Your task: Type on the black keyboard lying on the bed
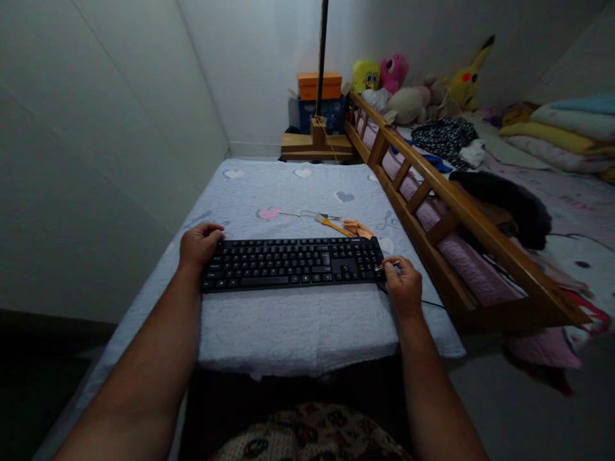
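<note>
A black keyboard (288, 264) lies flat across the cloth-covered table, keys upward. At its left end, my left hand (198, 248) grips the upper corner, thumb towards the keys. My right hand (403, 285) is closed in a pinch over the number pad at the right end. Between its fingertips is a thin whitish stick (394, 263), too small to make out fully. Just behind the keyboard lie a brush with a yellow handle (336, 226), a crumpled orange cloth (359, 228) and a thin wire-like tool (307, 214).
A pale blue cloth with hearts (298, 326) covers the table. Along the right side runs a wooden bed rail (432, 186), with bedding and plush toys beyond it. A black cable (434, 303) trails right from the keyboard. Behind the table stand an orange box (319, 86) and a wooden stand (300, 147).
</note>
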The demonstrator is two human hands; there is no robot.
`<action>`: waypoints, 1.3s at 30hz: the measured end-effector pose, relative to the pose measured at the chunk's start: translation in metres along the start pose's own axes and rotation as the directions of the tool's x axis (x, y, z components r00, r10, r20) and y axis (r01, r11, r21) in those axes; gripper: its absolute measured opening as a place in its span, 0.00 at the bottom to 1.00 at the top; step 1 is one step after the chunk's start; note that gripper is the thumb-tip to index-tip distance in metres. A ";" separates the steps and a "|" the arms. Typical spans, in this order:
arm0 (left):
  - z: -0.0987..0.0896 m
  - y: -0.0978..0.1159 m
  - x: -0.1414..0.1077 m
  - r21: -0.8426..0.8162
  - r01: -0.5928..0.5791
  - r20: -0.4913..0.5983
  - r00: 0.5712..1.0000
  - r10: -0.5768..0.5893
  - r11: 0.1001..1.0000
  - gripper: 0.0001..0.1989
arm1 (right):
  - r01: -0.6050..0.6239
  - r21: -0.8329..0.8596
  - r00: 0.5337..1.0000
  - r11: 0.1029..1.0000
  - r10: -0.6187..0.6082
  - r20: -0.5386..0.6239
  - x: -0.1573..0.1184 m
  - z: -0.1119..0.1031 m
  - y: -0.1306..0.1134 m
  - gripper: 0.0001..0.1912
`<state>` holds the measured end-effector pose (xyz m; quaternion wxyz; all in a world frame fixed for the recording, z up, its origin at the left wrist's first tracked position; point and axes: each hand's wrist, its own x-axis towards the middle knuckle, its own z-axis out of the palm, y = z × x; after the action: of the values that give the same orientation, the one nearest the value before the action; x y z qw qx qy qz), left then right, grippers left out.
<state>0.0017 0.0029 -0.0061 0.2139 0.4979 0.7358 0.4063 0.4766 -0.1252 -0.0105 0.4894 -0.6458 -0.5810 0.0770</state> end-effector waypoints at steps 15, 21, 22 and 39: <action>0.000 -0.002 0.001 0.044 -0.019 -0.019 1.000 0.020 0.999 0.11 | -0.063 -0.008 0.998 0.998 0.062 -0.033 0.000 0.000 0.010 0.09; 0.000 -0.002 0.001 0.021 -0.018 -0.011 1.000 0.018 1.000 0.10 | -0.078 -0.029 0.995 0.997 0.076 -0.059 0.000 -0.001 0.012 0.10; 0.000 -0.001 0.001 0.024 -0.016 -0.013 1.000 0.016 1.000 0.10 | -0.077 -0.032 0.995 0.997 0.075 -0.060 0.000 -0.001 0.012 0.10; 0.000 0.000 -0.001 0.016 -0.015 -0.013 1.000 0.015 1.000 0.11 | -0.041 -0.027 0.996 0.999 0.039 -0.078 0.003 0.003 0.008 0.11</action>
<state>0.0017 0.0023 -0.0058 0.2019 0.5025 0.7365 0.4052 0.4814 -0.1199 -0.0166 0.5006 -0.6667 -0.5496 0.0535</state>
